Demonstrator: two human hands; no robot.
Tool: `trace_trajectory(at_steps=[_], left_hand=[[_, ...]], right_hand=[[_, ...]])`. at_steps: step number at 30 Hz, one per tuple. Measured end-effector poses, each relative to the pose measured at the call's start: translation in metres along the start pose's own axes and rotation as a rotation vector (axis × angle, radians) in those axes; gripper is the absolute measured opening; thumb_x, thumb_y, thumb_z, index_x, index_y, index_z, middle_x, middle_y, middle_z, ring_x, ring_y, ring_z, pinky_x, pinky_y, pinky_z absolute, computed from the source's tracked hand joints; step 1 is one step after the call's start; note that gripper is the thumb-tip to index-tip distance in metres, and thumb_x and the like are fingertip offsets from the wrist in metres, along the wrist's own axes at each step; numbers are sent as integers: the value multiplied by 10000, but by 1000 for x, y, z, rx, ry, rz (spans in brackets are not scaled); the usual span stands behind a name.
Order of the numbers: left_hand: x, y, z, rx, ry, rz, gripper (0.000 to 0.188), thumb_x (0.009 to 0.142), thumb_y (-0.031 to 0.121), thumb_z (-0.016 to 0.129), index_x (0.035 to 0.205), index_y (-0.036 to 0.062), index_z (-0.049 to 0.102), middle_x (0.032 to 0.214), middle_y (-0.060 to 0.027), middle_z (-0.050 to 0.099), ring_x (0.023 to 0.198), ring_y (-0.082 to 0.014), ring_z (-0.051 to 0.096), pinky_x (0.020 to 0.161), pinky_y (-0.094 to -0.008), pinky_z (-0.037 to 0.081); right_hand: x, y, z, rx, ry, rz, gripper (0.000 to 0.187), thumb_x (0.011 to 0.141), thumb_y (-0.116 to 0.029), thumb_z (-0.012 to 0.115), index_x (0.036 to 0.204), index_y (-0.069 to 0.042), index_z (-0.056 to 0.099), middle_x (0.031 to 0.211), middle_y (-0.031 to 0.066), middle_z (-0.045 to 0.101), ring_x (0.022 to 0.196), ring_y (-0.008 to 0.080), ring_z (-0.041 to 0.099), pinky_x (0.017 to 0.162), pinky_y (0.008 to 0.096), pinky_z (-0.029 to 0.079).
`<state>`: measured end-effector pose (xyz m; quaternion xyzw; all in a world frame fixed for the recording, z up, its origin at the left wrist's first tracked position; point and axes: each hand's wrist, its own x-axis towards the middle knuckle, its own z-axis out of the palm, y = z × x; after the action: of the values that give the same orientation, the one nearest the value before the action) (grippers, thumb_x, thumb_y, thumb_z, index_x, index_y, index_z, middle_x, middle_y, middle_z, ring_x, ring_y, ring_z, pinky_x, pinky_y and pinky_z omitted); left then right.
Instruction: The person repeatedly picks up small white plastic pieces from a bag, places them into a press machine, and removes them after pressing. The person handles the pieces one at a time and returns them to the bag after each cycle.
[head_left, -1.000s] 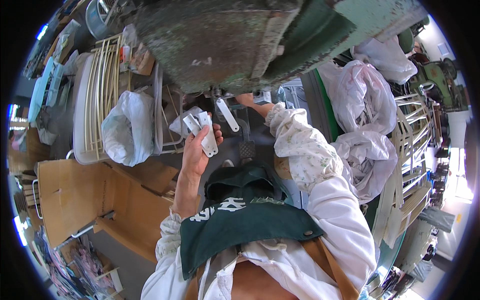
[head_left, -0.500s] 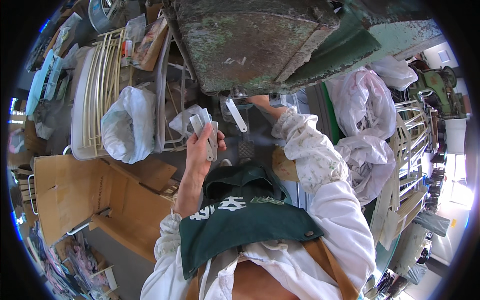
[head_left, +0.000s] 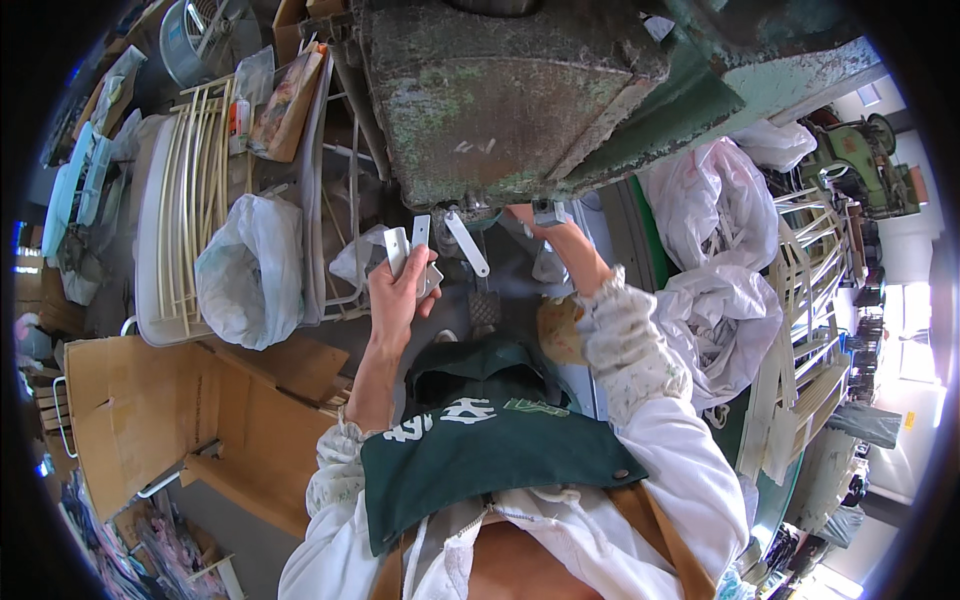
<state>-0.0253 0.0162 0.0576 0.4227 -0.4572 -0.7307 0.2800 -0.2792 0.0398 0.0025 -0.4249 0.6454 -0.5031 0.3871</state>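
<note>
My left hand (head_left: 398, 297) is closed around several flat, pale strips (head_left: 398, 250) with small holes near their ends. One strip (head_left: 421, 234) stands up apart from the others between the fingers. To the right of that hand, another pale strip (head_left: 466, 243) slants out from under the lower edge of a worn green machine (head_left: 500, 130), touched by neither hand. My right hand (head_left: 535, 222) reaches to the machine's underside, beside a small grey metal part (head_left: 549, 213). Its fingers are mostly hidden there, so their grip cannot be made out.
A white plastic bag (head_left: 250, 270) and long pale rods (head_left: 195, 200) lie at the left, above an open cardboard box (head_left: 150, 420). At the right stand white bags of strips (head_left: 720, 330) and a rack of slats (head_left: 800, 350). A pedal (head_left: 485, 308) is below the machine.
My right forearm has drawn back toward me, showing more bare wrist. In my left hand the strips have shifted, with one now raised apart. The strip under the machine still sticks out.
</note>
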Motion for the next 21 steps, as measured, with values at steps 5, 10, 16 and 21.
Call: trace_trajectory(at_steps=[5,10,16,21], left_hand=[[1,7,-3,15,-135,10,291,924,266,584,880,-19,631,603,-50,577,429,-80,480,366,-195,297],[2,11,0,69,-88,50,268,909,238,608,848,-23,622,608,-48,578,452,-81,506,364,-200,314],[5,26,7,164,-127,121,292,894,257,629,842,-29,615,625,-35,583,481,-82,552,348,-195,335],[16,34,14,203,-205,100,252,896,236,621,815,-2,603,617,-21,569,472,-71,529,343,-195,303]], right_hand=[[-25,-41,18,37,-118,145,254,772,-222,728,896,-7,673,676,-2,575,531,105,476,477,266,384],[-32,-73,37,4,17,89,254,788,-247,717,860,-7,680,701,7,590,596,106,489,530,290,399],[-37,-80,31,18,-43,234,285,782,-269,740,884,-12,672,767,31,622,727,124,545,658,307,454],[-63,-72,32,-105,-93,100,305,793,-306,739,850,-16,663,694,7,598,617,88,511,545,272,420]])
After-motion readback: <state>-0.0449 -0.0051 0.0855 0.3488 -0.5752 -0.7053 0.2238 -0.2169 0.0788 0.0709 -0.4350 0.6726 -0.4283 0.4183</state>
